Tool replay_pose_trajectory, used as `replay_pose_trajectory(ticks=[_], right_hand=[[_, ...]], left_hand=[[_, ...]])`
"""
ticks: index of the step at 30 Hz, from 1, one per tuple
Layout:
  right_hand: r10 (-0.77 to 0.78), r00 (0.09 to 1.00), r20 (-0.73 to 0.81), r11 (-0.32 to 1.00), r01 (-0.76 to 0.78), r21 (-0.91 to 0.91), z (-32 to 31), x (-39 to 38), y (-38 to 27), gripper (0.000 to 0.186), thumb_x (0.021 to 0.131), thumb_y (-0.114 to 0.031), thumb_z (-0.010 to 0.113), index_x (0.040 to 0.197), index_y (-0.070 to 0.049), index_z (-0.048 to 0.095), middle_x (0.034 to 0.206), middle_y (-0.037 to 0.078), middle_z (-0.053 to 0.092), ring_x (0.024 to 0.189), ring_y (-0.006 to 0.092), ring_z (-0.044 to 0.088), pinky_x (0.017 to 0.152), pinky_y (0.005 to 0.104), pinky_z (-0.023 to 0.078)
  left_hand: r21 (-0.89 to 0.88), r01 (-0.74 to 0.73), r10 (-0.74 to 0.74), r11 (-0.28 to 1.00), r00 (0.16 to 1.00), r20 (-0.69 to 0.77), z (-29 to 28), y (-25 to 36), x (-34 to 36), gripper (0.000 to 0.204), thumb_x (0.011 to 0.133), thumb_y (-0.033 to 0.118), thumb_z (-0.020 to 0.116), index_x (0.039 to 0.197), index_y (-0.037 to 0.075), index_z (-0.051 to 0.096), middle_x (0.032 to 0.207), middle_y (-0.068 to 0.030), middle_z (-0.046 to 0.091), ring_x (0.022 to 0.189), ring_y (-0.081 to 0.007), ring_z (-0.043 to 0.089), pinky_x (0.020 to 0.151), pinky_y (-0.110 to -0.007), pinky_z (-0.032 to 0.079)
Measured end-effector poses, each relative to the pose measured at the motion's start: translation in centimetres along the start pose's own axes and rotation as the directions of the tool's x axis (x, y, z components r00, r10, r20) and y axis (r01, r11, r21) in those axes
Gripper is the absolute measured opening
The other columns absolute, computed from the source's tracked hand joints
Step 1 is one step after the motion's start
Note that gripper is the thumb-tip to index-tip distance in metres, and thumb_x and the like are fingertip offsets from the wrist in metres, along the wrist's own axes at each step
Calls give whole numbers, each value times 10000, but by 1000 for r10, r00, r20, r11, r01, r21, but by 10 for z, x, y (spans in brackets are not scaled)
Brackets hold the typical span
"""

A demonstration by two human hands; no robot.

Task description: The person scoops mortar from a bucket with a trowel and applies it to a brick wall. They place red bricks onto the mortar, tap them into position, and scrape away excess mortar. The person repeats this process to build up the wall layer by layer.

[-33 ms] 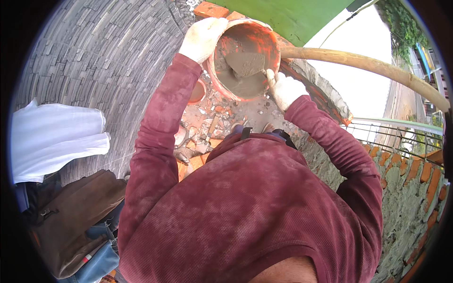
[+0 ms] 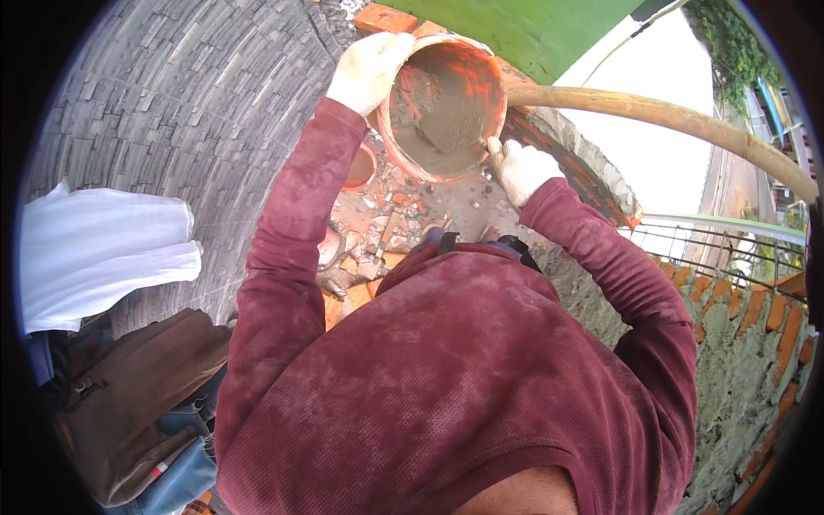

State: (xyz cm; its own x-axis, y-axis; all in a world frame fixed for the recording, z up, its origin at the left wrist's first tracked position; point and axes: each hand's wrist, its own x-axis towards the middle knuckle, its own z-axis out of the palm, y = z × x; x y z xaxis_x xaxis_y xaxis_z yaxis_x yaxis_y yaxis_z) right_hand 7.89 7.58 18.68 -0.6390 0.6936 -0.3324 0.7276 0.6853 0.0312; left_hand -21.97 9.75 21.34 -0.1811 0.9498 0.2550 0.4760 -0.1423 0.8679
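An orange bucket (image 2: 390, 129) holds grey wet mortar (image 2: 442, 116). My left hand (image 2: 367, 69), in a pale knit glove, grips the bucket's upper-left rim. My right hand (image 2: 519, 167), gloved alike, is closed on a trowel handle (image 2: 491, 144) at the bucket's right side; the blade is hidden in the mortar. A smaller orange container (image 2: 360, 167) with grey contents sits just left of the bucket, among broken brick and rubble (image 2: 395, 223).
A bamboo pole (image 2: 644, 107) arches rightward beside a rough ledge (image 2: 592, 163) and green panel (image 2: 558, 34). Grey slate-look wall (image 2: 163, 103) is at left, with white cloth (image 2: 103, 240) and dark garments (image 2: 129, 395). A brick wall with mortar (image 2: 738, 360) stands lower right, near metal bars.
The trowel blade, visible on top of the mortar before, has dropped out of sight into it. My right hand has shifted slightly down and right; my left stays on the rim.
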Motion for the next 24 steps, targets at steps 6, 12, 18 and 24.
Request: replay_pose_trajectory(ticks=[6,12,18,24], right_hand=[[102,991,-84,991,-93,99,-13,-7,13,689,897,-155,585,1527,-73,317,1114,275,670,940,410,718,779,513,583],[17,999,37,961,-26,274,22,16,21,419,920,-119,629,1289,72,570,1098,249,713,985,395,715,828,464,577],[-198,882,427,150,-403,903,55,-20,37,436,956,-191,655,1329,29,611,811,126,681,529,216,609,487,383,508],[-430,903,-3,-796,-377,473,166,-82,51,459,1006,-174,603,1394,56,516,724,81,584,450,115,493,327,271,369]], left_hand=[[172,-203,197,964,979,52,4,20,-9,407,1028,412,562,989,35,710,873,-146,684,825,-324,652,759,-405,503],[166,-323,297,932,941,163,50,40,-7,344,1023,372,575,970,65,721,839,-126,667,773,-313,655,715,-407,512],[78,-272,242,959,933,267,87,48,-23,252,1012,269,609,1000,47,727,892,-126,700,785,-304,668,707,-373,522],[-111,-64,102,992,917,385,138,66,-45,222,1015,158,592,1018,-36,700,839,-83,654,751,-145,581,686,-320,480]])
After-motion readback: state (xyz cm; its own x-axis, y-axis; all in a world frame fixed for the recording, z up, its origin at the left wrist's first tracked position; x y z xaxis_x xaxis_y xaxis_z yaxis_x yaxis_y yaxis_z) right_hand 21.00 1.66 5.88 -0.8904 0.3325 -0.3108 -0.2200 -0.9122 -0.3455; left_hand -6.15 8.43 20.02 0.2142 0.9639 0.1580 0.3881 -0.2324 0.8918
